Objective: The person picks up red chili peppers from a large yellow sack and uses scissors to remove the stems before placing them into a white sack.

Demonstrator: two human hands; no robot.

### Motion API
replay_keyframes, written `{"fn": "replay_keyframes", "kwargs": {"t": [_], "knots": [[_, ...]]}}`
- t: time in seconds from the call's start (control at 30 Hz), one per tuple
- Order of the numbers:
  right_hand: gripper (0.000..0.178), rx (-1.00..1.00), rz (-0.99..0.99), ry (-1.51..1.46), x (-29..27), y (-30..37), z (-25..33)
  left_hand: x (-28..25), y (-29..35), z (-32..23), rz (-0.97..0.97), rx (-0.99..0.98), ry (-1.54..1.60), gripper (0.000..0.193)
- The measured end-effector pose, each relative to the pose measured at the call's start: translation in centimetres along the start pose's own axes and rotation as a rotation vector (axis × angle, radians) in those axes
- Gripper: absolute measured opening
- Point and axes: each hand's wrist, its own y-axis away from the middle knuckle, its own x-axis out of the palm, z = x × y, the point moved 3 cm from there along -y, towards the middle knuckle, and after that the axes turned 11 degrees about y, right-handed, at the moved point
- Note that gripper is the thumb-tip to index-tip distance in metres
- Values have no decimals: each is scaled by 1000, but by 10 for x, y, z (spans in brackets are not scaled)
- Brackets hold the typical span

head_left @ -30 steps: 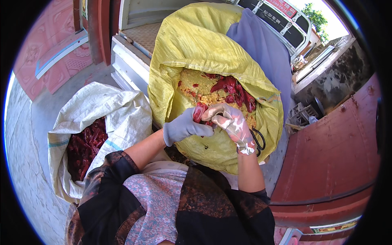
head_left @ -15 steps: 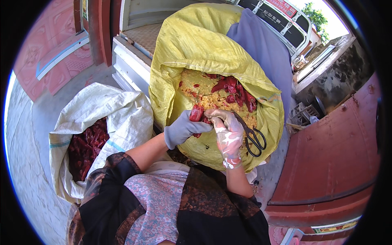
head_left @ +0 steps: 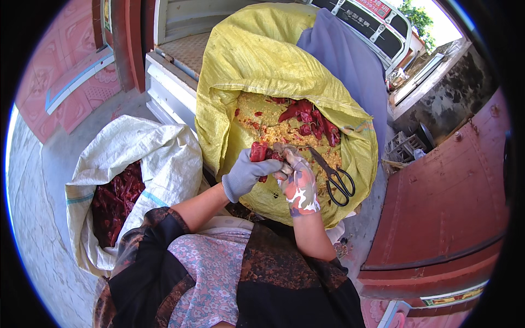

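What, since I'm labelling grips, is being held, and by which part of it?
A red pepper, gripped around its middle by the left hand. The right hand is at its right side; whether it grips too cannot be told.

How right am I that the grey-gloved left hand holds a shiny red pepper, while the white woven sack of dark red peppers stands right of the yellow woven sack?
Not quite: the white woven sack of dark red peppers stands left of the yellow woven sack, as the head view shows. The grey-gloved left hand does hold a shiny red pepper.
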Motion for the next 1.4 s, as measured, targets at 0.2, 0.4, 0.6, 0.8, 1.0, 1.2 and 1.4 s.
{"fn": "replay_keyframes", "kwargs": {"t": [0.2,0.4,0.6,0.8,1.0,1.2,1.4], "knots": [[14,-766,50,882,16,11,15,-3,4,9,129,-47,157,13],[9,-631,63,759,17,18,26,11,4,5,282,-115,267,19],[12,-102,-118,395,10,9,14,6,5,15,154,-71,234,14],[22,92,-98,279,-8,7,-1,9,13,8,57,-98,133,14],[18,7,-57,157,-10,9,-3,13,11,3,56,-106,194,13],[17,-547,145,473,18,26,16,13,17,19,305,-391,679,15],[11,-493,192,778,27,34,35,24,20,18,384,-489,792,17]]}}
